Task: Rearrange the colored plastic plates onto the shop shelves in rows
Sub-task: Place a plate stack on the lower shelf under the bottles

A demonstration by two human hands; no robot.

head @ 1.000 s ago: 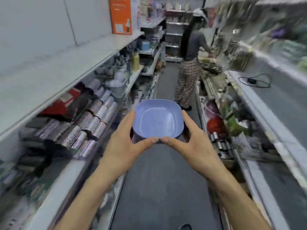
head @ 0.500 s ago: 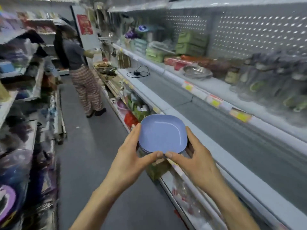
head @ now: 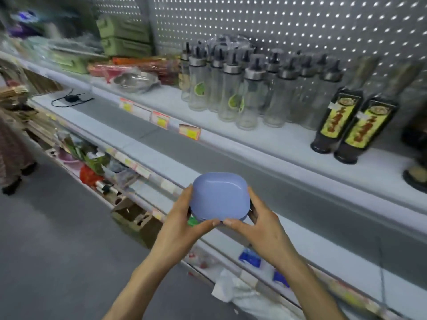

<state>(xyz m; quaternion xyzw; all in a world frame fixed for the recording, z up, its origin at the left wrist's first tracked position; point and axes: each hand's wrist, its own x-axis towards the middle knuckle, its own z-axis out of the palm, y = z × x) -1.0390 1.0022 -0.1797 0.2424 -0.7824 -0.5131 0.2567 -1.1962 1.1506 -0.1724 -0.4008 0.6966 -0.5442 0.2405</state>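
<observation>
We cradle the blue plate (head: 220, 197) (others seem stacked beneath) level for the shelf (head: 143, 125), with left hand (head: 182, 225) and right hand (head: 256, 225) on either side, fingers curled round its rim.

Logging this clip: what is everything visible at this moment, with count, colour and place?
plate: one seen, perhaps more beneath, pale blue, held in front of the shelves
clear bottles: over a dozen, glass with black spouts, upper shelf centre
dark bottles: two, black with yellow labels, upper shelf right
green boxes: two, stacked, upper shelf left
metal bowl: one, silver, wrapped, left of the clear bottles
price tags: three nearby, yellow and orange, upper shelf edge
cable: one, black, middle shelf far left
cardboard box: one, brown, on the floor
other person: one, left edge, blurred
left hand: grips the plate's left side
right hand: grips the plate's right side
</observation>
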